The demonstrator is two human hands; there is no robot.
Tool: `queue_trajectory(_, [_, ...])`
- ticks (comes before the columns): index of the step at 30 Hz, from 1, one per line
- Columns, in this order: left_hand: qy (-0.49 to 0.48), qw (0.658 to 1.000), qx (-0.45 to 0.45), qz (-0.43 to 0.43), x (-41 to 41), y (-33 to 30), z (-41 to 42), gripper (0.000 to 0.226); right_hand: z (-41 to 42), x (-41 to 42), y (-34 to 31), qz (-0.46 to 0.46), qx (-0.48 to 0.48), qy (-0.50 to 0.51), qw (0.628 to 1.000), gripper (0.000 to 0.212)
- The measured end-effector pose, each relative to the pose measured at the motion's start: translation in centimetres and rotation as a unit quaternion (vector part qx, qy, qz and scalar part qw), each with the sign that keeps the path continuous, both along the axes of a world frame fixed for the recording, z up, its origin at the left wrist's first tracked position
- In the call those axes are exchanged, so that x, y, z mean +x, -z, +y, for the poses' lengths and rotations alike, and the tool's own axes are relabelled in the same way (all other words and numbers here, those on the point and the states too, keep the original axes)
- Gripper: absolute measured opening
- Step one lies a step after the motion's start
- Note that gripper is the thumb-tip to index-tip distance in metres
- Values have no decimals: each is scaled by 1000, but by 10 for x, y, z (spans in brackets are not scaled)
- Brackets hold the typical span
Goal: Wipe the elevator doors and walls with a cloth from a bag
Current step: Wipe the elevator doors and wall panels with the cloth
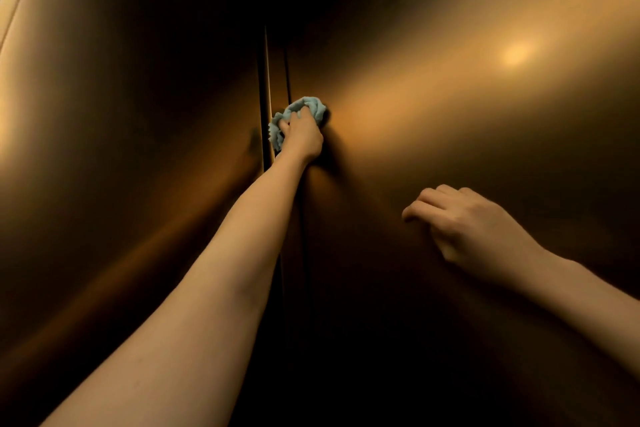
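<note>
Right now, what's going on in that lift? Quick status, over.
Left hand presses blue cloth on right door beside centre seam. Right hand empty, fingers curled, near same door. Nothing in the way.

Bronze elevator doors [450, 135]; crumpled cloth [304, 107] against them

The door seam [266, 87] runs from 12 o'clock down the middle, the left door panel [138, 114] at 9 o'clock and the right door panel [450, 97] at 3. The cloth [294, 114] sits on the right panel just beside the seam (under the left hand [303, 135]). The right hand [464, 222] lies at 4 o'clock, well apart from the cloth.
</note>
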State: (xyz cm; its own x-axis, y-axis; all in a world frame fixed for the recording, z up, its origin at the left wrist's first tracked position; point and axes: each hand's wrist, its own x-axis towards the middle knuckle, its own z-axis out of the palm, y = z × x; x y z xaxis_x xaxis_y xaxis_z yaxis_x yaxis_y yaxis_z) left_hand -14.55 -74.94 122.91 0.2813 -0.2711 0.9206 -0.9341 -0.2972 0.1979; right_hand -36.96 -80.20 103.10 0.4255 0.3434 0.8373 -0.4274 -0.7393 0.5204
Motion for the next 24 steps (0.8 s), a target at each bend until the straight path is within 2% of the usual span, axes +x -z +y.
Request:
queue_trajectory(4, [-30, 999, 20, 13, 0, -31, -2, 45, -9, 1, 3, 2, 35, -13, 999, 37])
queue_trajectory(8, [-39, 999, 27, -13, 7, -42, -2, 39, -2, -1, 3, 13, 41, -18, 999, 37])
queue_trajectory(12, [-28, 998, 32, -35, 14, -38, 3, 37, 11, -4, 0, 0, 136, -47, 990, 35])
queue_trajectory(14, [-13, 998, 18, -56, 18, -27, 4, 39, 17, -8, -5, -6, 190, -30, 981, 33])
queue_trajectory(18, [-8, 995, 9, -101, 17, 22, 12, 42, 28, -10, -16, 28, 232, 25, 972, 32])
queue_trajectory(21, [-67, 981, 4, -184, 7, 62, 26, 42, 33, -13, -16, 54, 252, 51, 965, 34])
queue_trajectory(24, [-159, 948, 56, -271, 8, 96, 38, 48, 35, -12, -13, 45, 258, 36, 964, 32])
